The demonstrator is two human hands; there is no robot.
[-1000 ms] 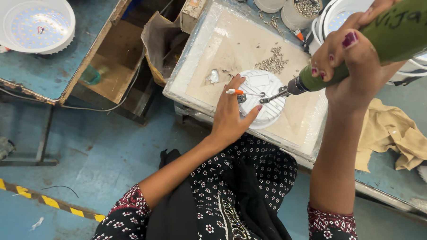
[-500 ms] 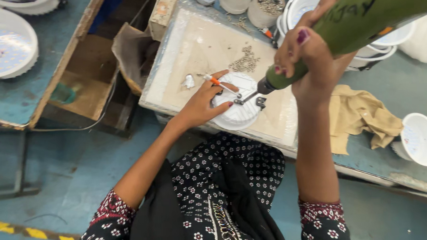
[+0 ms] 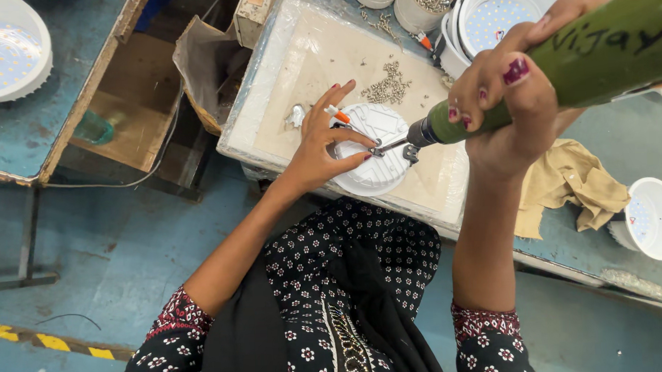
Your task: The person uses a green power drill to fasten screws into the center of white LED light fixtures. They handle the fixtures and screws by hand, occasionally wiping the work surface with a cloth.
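My left hand rests with spread fingers on a round white lamp housing that lies on a pale work board. My right hand grips a green electric screwdriver. The screwdriver's bit touches a small metal bracket at the housing's right side, beside my left fingertips. A small orange and white part sits at the housing's top left edge, partly under my fingers.
A pile of loose screws lies on the board behind the housing. Cups of screws and stacked white lamp housings stand at the back. A tan cloth and another housing lie right; a lamp disc sits far left.
The view has shifted, so the bench now sits further right in the frame. My left hand stays on the housing and the screwdriver bit stays at its right side.
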